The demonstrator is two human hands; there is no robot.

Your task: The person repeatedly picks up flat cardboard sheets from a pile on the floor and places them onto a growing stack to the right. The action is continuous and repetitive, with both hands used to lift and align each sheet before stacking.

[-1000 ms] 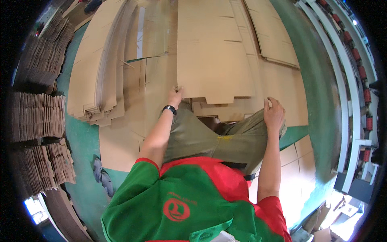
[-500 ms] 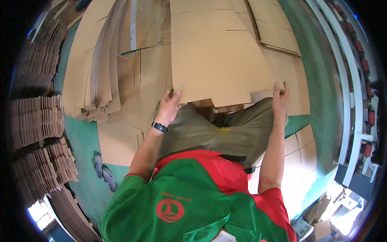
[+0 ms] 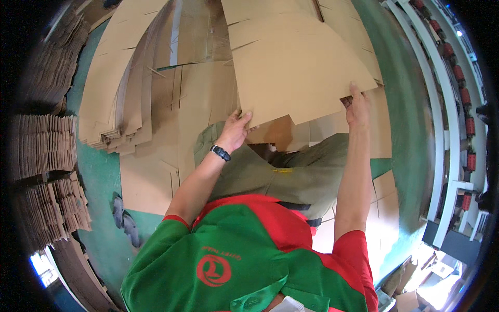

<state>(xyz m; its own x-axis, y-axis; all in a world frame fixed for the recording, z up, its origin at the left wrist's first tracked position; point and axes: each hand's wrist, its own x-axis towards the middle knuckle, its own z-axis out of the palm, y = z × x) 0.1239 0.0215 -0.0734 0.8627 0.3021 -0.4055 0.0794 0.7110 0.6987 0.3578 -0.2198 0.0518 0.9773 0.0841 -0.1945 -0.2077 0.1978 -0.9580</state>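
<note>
A large flat cardboard sheet [image 3: 301, 67] with short slits and notched edges is held up in front of my lap. My left hand [image 3: 236, 130], with a dark watch at the wrist, grips its near left corner, thumb on top. At the near right corner, my right hand [image 3: 357, 106] pinches the edge, thumb on top and the other fingers underneath. The sheet tilts, its right side farther from me. Below it, more cardboard [image 3: 202, 99] lies flat on the floor. The sheet's far end runs out of view.
To the left, a fanned stack of cardboard sheets [image 3: 112, 93] lies close by. Bundled cardboard piles [image 3: 44, 145] stand along the far left. Grey slippers [image 3: 126, 221] rest on the green floor [image 3: 99, 192]. A pale metal frame with red rollers [image 3: 465, 99] runs down the right.
Both hands have lifted the cardboard sheet's near edge and moved it away from my lap, the right side farther. My left hand has shifted right, and the view has turned slightly.
</note>
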